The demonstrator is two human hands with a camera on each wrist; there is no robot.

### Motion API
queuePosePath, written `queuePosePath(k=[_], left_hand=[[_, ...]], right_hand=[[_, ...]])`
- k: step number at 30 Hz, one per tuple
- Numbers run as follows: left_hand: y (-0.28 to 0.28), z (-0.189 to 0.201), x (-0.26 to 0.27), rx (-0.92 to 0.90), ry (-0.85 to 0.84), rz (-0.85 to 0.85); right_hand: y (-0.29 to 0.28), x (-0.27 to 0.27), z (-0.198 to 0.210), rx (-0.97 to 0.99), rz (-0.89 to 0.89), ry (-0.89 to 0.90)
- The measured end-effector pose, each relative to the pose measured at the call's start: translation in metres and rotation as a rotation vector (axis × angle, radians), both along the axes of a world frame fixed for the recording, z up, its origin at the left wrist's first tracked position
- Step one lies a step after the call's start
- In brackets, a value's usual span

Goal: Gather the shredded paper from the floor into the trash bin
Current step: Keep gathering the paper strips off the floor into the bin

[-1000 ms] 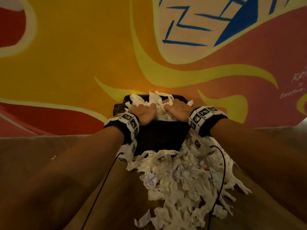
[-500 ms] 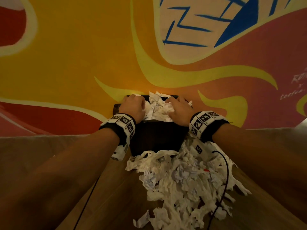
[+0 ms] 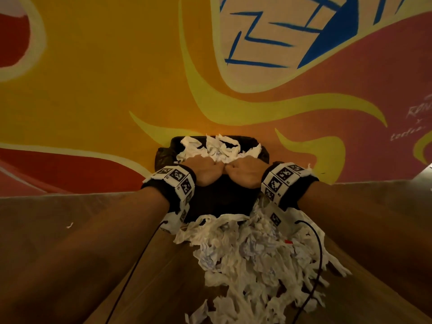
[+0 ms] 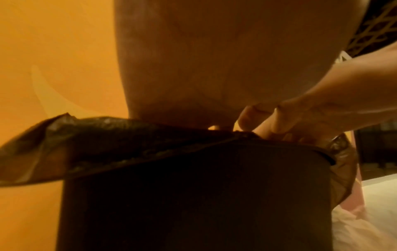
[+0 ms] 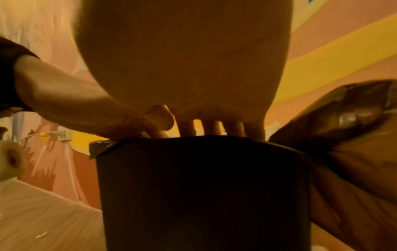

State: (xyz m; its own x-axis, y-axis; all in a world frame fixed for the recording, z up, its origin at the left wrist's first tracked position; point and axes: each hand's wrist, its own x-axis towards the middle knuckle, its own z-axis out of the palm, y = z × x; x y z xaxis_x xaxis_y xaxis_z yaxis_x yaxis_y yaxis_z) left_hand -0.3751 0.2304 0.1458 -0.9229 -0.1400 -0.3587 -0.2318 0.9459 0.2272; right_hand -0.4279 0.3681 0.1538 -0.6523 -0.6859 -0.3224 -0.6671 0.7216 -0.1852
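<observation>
Bin: black round plastic trash bin (image 3: 219, 197) stands on the brown wooden floor (image 3: 70, 253), against the painted yellow, red and blue mural wall (image 3: 105, 78); a dark glossy liner bag (image 4: 90, 135) is folded over its rim.
Paper in bin: crumpled white shredded paper (image 3: 217, 146) is heaped above the rim, at the far side of the opening.
Paper on floor: a larger white pile of shredded paper strips (image 3: 257, 265) lies on the near side of the bin, touching its base and spreading right.
Left hand: left hand (image 3: 203, 170) lies palm down on the heap at the near rim; whether its fingers are spread or together, I cannot tell.
Right hand: right hand (image 3: 244, 170) lies beside it, touching it; the right wrist view shows 4 straight fingers (image 5: 211, 128) slightly apart, reaching down past the rim.
Wrists: 2 black bands with white coded markers (image 3: 177, 181), each with a thin black cable (image 3: 131, 277).
Stray piece: 1 small white scrap (image 3: 69, 225) lies well apart on the left floor.
</observation>
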Motion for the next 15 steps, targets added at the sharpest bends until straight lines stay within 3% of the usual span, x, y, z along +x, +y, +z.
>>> queuePosePath(k=[7,12,15], left_hand=[[0.002,-0.004,-0.011,0.025,-0.162,0.101],[0.01,-0.001,-0.013,0.134,-0.191,0.09],[0.007,-0.001,-0.012,0.131,-0.196,0.061]], right_hand=[[-0.001,-0.027,-0.004,0.169,-0.07,-0.067],[-0.006,-0.031,-0.013,-0.002,-0.251,-0.241],[-0.003,-0.03,-0.015,0.017,-0.202,-0.227]])
